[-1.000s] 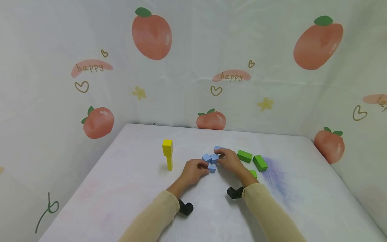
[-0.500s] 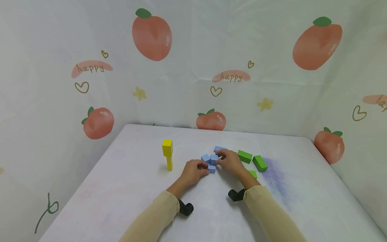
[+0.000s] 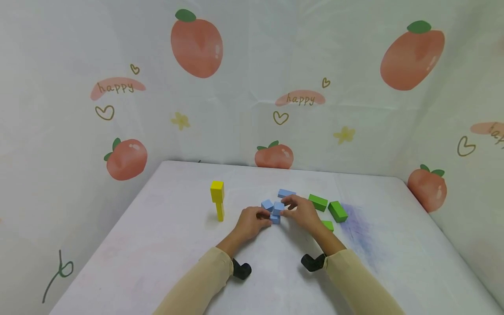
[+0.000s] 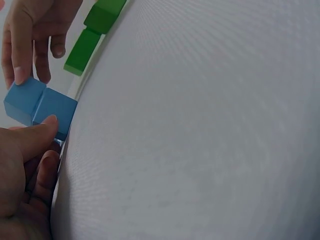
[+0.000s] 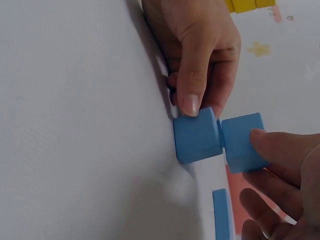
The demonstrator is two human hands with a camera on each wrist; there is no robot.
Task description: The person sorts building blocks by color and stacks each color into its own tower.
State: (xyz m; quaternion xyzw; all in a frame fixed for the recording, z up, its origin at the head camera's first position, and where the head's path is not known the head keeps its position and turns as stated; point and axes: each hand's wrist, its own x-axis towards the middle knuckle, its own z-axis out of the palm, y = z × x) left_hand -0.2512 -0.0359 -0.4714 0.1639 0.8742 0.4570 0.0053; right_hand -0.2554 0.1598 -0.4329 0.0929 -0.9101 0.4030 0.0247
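My left hand (image 3: 252, 222) pinches a blue block (image 5: 197, 136) low on the table, its thumb on the face seen in the left wrist view. In my right hand (image 3: 302, 211) a second blue block (image 5: 245, 142) is pinched between thumb and fingers. This upper block sits right over the lower one, with a thin gap showing between them in the right wrist view. Just behind the left fingertips lies another blue block (image 3: 267, 205). An oblong blue block (image 3: 286, 193) rests beyond the right fingers.
Two green blocks (image 3: 318, 202) lie right of the right hand. A third green block (image 3: 327, 225) is partly hidden by the right forearm. To the left stands a yellow stack (image 3: 217, 192), a cube on a slimmer upright. A printed curtain (image 3: 236, 122) hangs behind the table (image 3: 138, 262).
My right hand has brought its blue block slightly toward me, from beside the other blue block to above the one in my left hand. The left hand has stayed almost still.
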